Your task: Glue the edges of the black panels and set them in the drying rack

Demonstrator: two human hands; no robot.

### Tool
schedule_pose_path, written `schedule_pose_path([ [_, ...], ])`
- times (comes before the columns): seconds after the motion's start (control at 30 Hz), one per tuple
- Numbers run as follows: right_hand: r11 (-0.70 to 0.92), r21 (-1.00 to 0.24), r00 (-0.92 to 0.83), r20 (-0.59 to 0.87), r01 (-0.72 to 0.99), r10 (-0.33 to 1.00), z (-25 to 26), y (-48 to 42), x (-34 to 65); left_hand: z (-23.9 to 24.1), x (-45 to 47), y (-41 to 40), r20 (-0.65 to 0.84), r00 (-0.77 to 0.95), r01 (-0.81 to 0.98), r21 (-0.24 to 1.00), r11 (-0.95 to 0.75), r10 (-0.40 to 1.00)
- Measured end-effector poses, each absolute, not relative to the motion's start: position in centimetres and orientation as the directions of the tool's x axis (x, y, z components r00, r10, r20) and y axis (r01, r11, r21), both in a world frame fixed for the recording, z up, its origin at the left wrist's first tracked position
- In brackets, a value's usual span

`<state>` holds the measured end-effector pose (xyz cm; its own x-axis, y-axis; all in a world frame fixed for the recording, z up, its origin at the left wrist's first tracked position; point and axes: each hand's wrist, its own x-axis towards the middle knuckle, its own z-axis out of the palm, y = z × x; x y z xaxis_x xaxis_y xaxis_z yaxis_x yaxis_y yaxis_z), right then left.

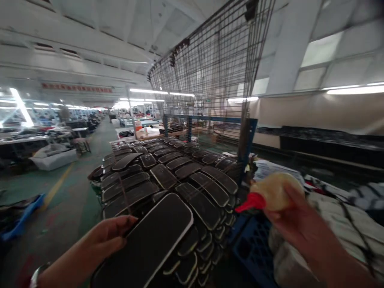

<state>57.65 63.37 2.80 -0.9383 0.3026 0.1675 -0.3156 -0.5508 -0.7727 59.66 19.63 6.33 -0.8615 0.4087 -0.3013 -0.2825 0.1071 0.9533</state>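
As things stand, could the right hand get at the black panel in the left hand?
Probably yes: no obstacle shows between the right hand and the black panel in the left hand. The bottle filling the right hand would likely hinder a grasp, though.

We are on the floor of a large factory or workshop. Above us stretches a high pale ceiling (126,28), with strip lights (21,108) running into the far distance and a red-marked banner (78,88) far left. Our green floor (75,204) carries a yellow line (57,187); on the left stand a heaped counter (27,140) and a white bin (54,161). Near us, many matching dark panels (196,204) overlap in rows beside tall wire mesh (207,68).
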Motion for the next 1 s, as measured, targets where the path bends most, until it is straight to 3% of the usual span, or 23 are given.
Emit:
schedule_pose_path([
  [0.07, -0.600, -0.734, -0.937, 0.146, -0.317, 0.316, 3.7, 63.2, 58.1, 5.1, 59.6, 21.7, -0.322, -0.807, -0.253, 0.946, 0.203, 0.496],
  [0.27, -0.471, -0.782, -0.911, 0.328, -0.409, 0.249, 5.9, 63.6, 59.8, 4.3, 60.0, 27.9, -0.333, -0.744, -0.166, 0.932, 0.322, 0.579],
  [0.6, -0.356, -0.811, -0.882, 0.387, -0.465, 0.270, 5.0, 68.1, 62.4, 4.7, 60.2, 33.6, -0.383, -0.742, -0.214, 0.913, 0.347, 0.550],
  [0.8, -0.329, -0.813, -0.870, 0.391, -0.480, 0.302, 4.7, 69.2, 62.9, 4.4, 60.1, 34.6, -0.405, -0.705, -0.196, 0.900, 0.389, 0.583],
  [1.0, -0.352, -0.816, -0.884, 0.382, -0.459, 0.268, 4.6, 69.7, 63.0, 3.9, 59.8, 34.8, -0.391, -0.763, -0.225, 0.907, 0.355, 0.515],
])
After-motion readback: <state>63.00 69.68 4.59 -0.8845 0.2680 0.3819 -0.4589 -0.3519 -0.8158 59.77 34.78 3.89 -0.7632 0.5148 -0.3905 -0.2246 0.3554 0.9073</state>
